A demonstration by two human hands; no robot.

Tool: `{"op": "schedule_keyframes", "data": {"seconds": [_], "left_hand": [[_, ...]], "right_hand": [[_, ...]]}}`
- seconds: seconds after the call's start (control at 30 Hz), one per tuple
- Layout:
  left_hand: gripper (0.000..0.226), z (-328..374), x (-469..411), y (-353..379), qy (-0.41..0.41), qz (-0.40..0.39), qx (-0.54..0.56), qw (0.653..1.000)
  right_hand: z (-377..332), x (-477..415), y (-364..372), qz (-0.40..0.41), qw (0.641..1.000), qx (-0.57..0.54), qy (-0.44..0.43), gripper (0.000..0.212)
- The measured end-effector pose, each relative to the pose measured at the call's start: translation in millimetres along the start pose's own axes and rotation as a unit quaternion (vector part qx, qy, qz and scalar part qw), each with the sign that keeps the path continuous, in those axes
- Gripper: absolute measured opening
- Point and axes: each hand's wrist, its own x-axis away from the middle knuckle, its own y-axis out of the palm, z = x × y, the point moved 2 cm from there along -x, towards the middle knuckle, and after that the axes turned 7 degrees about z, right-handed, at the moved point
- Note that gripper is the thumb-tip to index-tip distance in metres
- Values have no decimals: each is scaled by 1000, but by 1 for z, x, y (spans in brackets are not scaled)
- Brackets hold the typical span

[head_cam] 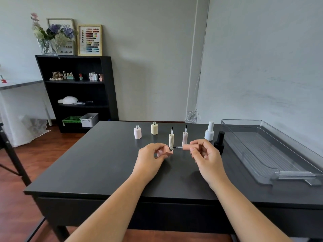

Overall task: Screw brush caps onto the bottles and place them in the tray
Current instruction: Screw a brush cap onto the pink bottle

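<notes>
- Two hands met above the middle of the counter (pixel 108 163): the left hand (pixel 150 161) had its fingers closed around a peach bottle (pixel 165 151), tipped on its side with its threaded neck pointing right.
- Facing it, the right hand (pixel 206 158) pinched a matching peach brush cap (pixel 189 147) between thumb and fingers, its long axis level and in line with the bottle, brush tip pointing left.
- That brush tip sat right at the bottle's mouth, touching or just entering it; I could not tell which. The cap body was not yet on the neck.
- My judgement: the coming move turned on keeping the two axes in line while the right hand pushed left and then twisted.
- Toward the far edge stood a pink bottle (pixel 137 132) and a cream bottle (pixel 154 128), both open, then a cream cap (pixel 171 138) and a pink cap (pixel 185 137) standing brush-up just behind the hands.
- A white capped bottle (pixel 209 131) and a black capped bottle (pixel 219 142) stood to the right of the hands, near the clear tray (pixel 262 130), which lay along the counter's right edge.
- Nothing showed inside the tray, and the near counter was free for moving.
</notes>
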Motion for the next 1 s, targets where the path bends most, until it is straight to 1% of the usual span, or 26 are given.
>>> {"op": "schedule_keyframes", "data": {"seconds": [0.17,0.3,0.47,0.57,0.6,0.67,0.73,0.77,0.83,0.9,0.93,1.0], "left_hand": [[37,0,1,1,13,-1,-3,1000],[27,0,1,2,34,11,-15,999],[28,2,2,2,54,9,-20,998],[26,3,2,2,48,3,-21,999],[25,3,2,2,41,2,-12,999],[26,3,2,1,31,1,6,1000],[25,4,2,1,34,-5,3,999],[25,4,2,1,40,-7,-3,999],[26,4,2,1,50,-3,-7,999],[28,3,1,0,55,3,-4,998],[28,3,1,0,56,4,-3,998],[29,3,0,-1,53,6,-1,999]], "right_hand": [[-1,1,1,-11,1000,25,-12,14],[-2,2,2,-26,999,40,-22,14],[-3,2,4,-44,997,60,-23,7],[-2,-2,4,-40,996,83,-13,5],[-1,-4,4,-41,994,100,-13,7],[-1,-8,5,-35,990,138,-15,20],[0,-11,8,-23,987,158,-13,31],[0,-12,9,-18,987,162,-14,32],[0,-12,10,-21,987,158,-14,25],[0,-11,10,-34,991,127,-6,8],[0,-10,9,-44,993,106,-1,4],[1,-8,7,-59,995,78,1,12]]}}
